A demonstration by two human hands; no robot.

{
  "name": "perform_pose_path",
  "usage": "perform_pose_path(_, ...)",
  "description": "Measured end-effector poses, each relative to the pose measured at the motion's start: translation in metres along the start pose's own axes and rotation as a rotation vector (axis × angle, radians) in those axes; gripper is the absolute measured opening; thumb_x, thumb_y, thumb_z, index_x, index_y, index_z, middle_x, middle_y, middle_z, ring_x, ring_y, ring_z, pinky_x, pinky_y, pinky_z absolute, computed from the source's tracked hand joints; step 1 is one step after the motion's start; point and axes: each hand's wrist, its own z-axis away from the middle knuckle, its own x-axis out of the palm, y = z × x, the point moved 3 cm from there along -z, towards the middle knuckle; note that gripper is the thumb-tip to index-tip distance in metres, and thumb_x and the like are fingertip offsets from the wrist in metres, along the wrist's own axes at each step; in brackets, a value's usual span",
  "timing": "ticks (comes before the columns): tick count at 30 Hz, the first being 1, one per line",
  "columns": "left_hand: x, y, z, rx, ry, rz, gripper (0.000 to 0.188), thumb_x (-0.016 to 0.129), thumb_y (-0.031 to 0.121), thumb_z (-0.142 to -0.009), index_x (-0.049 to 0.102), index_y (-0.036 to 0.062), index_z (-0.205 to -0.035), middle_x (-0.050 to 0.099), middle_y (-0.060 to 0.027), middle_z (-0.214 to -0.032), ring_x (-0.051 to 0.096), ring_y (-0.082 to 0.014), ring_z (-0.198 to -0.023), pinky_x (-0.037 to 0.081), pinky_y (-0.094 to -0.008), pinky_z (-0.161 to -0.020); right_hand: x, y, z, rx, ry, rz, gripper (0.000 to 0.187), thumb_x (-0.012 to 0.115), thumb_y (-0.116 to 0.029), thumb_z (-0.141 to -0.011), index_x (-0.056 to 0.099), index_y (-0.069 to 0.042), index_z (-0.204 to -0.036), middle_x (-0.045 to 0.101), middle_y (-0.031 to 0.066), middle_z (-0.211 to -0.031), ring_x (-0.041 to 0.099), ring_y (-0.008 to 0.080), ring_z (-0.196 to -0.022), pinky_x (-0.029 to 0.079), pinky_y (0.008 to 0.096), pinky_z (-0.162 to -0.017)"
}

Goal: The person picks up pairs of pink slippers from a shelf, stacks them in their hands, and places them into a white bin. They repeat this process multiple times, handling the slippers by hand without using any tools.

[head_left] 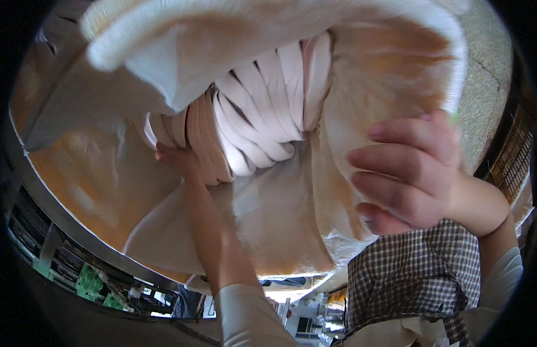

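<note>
A row of pale, flat, folded strips (254, 118) lies overlapping on a cream cloth (268, 214) that lines a wide round container; I cannot make out the strips' material. At the row's left end, in shade, my left hand (179, 159) closes against the strips, most of its fingers hidden by them. My right hand (410, 170) is raised at the right, fingers curled at the cloth's raised edge, slightly blurred. A loose flap of the cloth hangs over the far part of the row and hides it.
The container's dark curved rim (78, 222) runs along the left and near side. Below it stands cluttered equipment with green parts (89, 281). A brown woven basket (511, 144) is at the far right, beside grey floor (482, 87). My checked apron (413, 272) is close at the lower right.
</note>
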Motion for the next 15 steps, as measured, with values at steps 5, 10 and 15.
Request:
perform_pose_path(5,0.014,-0.010,0.001,0.072,-0.121,0.371,0.087,0.060,0.045,-0.084,0.014,-0.0049,-0.139,0.020,-0.0328,-0.136,0.030,-0.0423,-0.122,0.029,-0.0496,-0.101,0.006,0.000,-0.007,-0.033,0.014,0.045,0.022,0.060,-0.031,-0.074,0.065,-0.010,-0.073,0.066,0.0060,-0.078,0.057,0.0249,-0.081,0.033,0.0438,-0.092)
perform_pose_path(10,0.025,-0.005,-0.006,-0.182,-0.165,0.369,0.087,0.047,0.054,-0.088,0.008,-0.0009,-0.143,0.026,-0.0357,-0.133,0.037,-0.0463,-0.117,0.034,-0.0486,-0.098,0.003,-0.002,-0.009,0.002,-0.016,0.059,0.019,0.061,-0.028,-0.071,0.065,-0.010,-0.074,0.066,0.0055,-0.081,0.058,0.0242,-0.081,0.034,0.0442,-0.090)
perform_pose_path(15,-0.001,0.017,-0.007,-0.340,-0.263,0.215,0.085,0.045,0.058,-0.089,0.015,-0.0006,-0.142,0.034,-0.0370,-0.128,0.041,-0.0479,-0.115,0.034,-0.0484,-0.100,0.004,-0.002,-0.001,0.071,0.049,-0.010,0.019,0.065,-0.025,-0.067,0.065,-0.010,-0.080,0.066,0.0045,-0.090,0.060,0.0215,-0.084,0.038,0.0392,-0.076)
